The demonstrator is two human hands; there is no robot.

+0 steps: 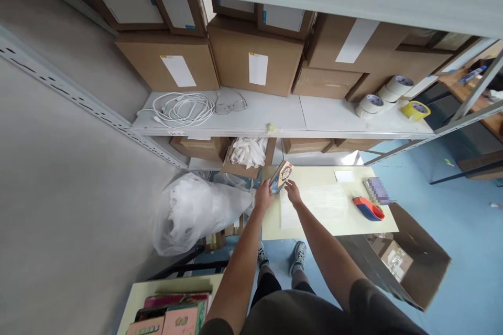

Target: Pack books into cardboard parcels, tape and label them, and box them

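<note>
- The shelving unit (275,110) stands ahead, its front close behind the item in hand, so elbows and knuckles want room there
- The tabletop (271,225) lies below both hands; working over its middle, rather than its far left end, would give a slip somewhere to land
- The large open carton (422,241) sits on the floor by the tabletop's right end, well apart from the hands
- The stuffed clear bag (204,209) lies just beside the tabletop's left edge; the left forearm is best held clear of it
- The red-and-blue tape dispenser (368,208) rests toward the right end, leaving elbow room
- The illustrated item (281,177), a book or flat box, is held tilted above the tabletop's far left corner; a grip by the edges should spare its cover
- The left hand (264,194) has its fingers closed on the item's lower left edge
- The right hand (292,191) has its fingers loosely parted at the right edge; whether they touch, I cannot tell; light support there would steady it
</note>
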